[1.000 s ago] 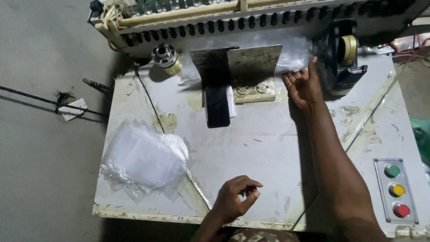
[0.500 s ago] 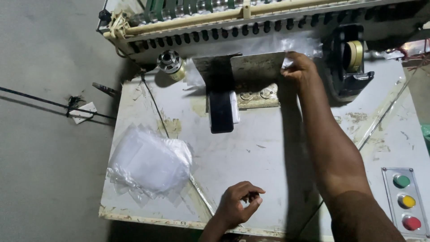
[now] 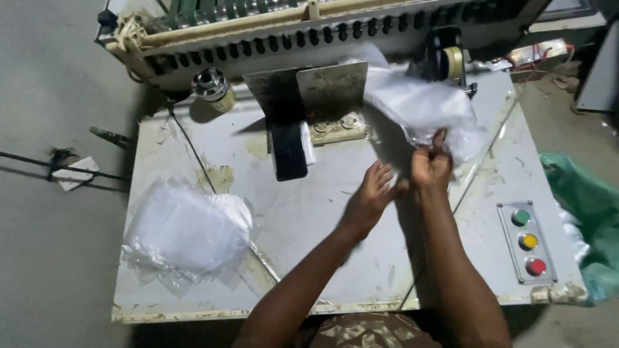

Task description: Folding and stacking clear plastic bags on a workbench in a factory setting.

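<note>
my left hand [image 3: 371,196] sits just beside the right, fingers loosely spread over the table [image 3: 322,258], grasping nothing that i can see. my right hand [image 3: 431,166] is pinched on the lower edge of a clear plastic bag [image 3: 419,103], which billows up and back toward the machine's back rail [image 3: 290,32]. judgement: bag is near weightless, limp, slippery film; it creases and slides, so best held at an edge or corner with a thumb-and-finger pinch, second hand flattening it. stack of similar bags [image 3: 187,235] lies near the table's front left. further back, a black block [image 3: 290,151] under a metal plate [image 3: 332,87]; button panel [image 3: 527,241] to the right.
</note>
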